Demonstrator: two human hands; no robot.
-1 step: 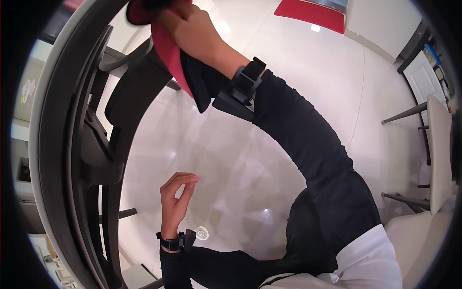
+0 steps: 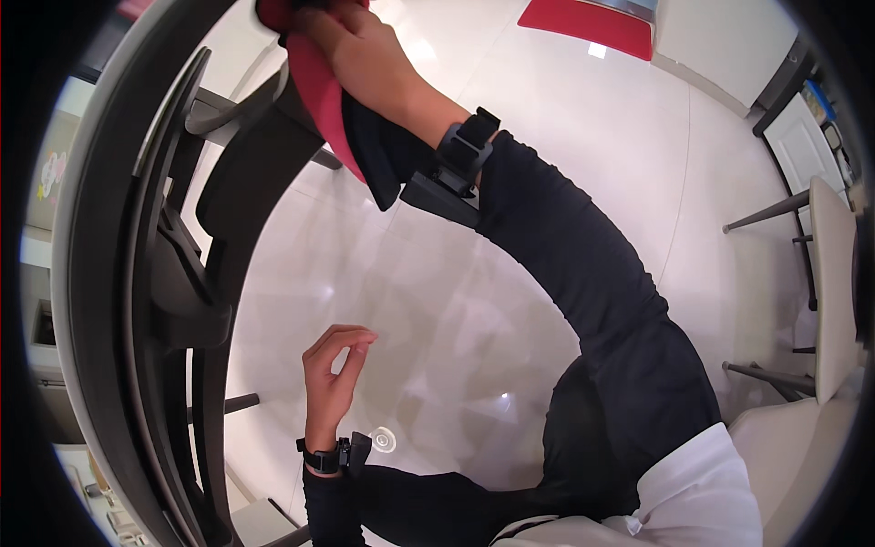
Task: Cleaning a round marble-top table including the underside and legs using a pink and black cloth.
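Observation:
My right hand [image 2: 378, 64] reaches to the top of the view, its fingers closed on a red and black piece of soft-looking material [image 2: 314, 96]. The upper part of that piece is blurred and cut off by the picture edge, so its kind is unclear. Its black lower end hangs beside my right wrist. Lower down, my left hand [image 2: 335, 369] is held over the floor, with thumb and forefinger tips together in a ring and nothing visible between them. Both wrists wear black straps with small dark devices.
Along the left runs a large dark frame [image 2: 100, 273] with a light grey edge, bent by the lens. Beige chairs [image 2: 828, 292] with dark legs stand at the right. A red mat [image 2: 588, 27] lies on the pale glossy floor [image 2: 437, 301] near a white cabinet [image 2: 720, 46].
The upper end of the red and black material has shifted slightly up and to the right. My left hand stays nearly still.

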